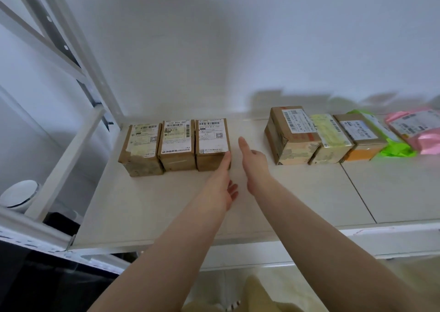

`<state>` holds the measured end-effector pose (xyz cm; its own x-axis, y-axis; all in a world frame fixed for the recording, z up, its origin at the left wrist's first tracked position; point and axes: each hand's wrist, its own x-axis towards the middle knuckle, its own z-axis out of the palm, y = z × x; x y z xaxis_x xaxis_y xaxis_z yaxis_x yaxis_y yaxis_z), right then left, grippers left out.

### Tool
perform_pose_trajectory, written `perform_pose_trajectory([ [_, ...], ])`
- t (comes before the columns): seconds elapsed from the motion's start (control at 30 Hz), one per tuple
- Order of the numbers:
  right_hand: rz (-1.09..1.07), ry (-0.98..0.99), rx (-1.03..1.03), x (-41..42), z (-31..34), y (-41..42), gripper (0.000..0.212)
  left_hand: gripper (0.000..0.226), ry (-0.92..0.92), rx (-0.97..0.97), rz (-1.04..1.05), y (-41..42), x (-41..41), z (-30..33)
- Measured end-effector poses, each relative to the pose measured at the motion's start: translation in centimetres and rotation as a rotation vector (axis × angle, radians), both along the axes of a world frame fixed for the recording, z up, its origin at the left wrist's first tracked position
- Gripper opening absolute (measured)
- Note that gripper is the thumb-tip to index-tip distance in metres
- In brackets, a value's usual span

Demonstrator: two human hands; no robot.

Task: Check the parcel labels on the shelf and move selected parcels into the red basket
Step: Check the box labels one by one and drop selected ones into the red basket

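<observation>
Three small brown labelled boxes stand side by side at the back left of the shelf [166,204]: a left box [140,147], a middle box [177,144] and a right box [212,142]. My left hand [222,180] is open, and its fingertips touch the front right corner of the right box. My right hand [254,164] is open and flat in the gap to the right of that box, holding nothing. Further right lie a taller brown box [292,135], a yellow-taped parcel [331,138], a brown and orange box [359,136], a green bag [395,148] and a pink bag [416,128]. No red basket is in view.
A white wall stands right behind the shelf. The white metal upright [78,57] of the rack rises at the left. A white round object [20,196] sits below, to the left of the shelf. The shelf's front edge [262,242] runs across near my forearms.
</observation>
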<state>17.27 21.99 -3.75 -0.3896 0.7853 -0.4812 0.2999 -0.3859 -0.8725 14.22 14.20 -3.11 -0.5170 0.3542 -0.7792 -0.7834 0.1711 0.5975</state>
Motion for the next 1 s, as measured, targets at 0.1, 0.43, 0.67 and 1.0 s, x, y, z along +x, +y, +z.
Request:
perform_pose_trajectory([
  [0.1, -0.029, -0.002, -0.086, 2.8, 0.1, 1.7, 0.075, 0.075, 0.02, 0.012, -0.068, 2.0, 2.0, 1.0],
  [0.43, -0.19, 0.106, -0.26, 10.0, 2.0, 8.2, 0.083, 0.104, 0.194, 0.089, -0.087, 11.4, 6.6, 3.4],
  [0.67, -0.211, 0.125, -0.339, 10.5, 1.7, 11.1, 0.081, 0.095, 0.307, 0.083, -0.068, 16.8, 6.0, 0.4],
  [1.0, -0.122, 0.184, -0.355, 10.5, 1.4, 11.4, 0.061, 0.038, 0.429, 0.122, -0.053, 14.9, 7.7, 1.3],
])
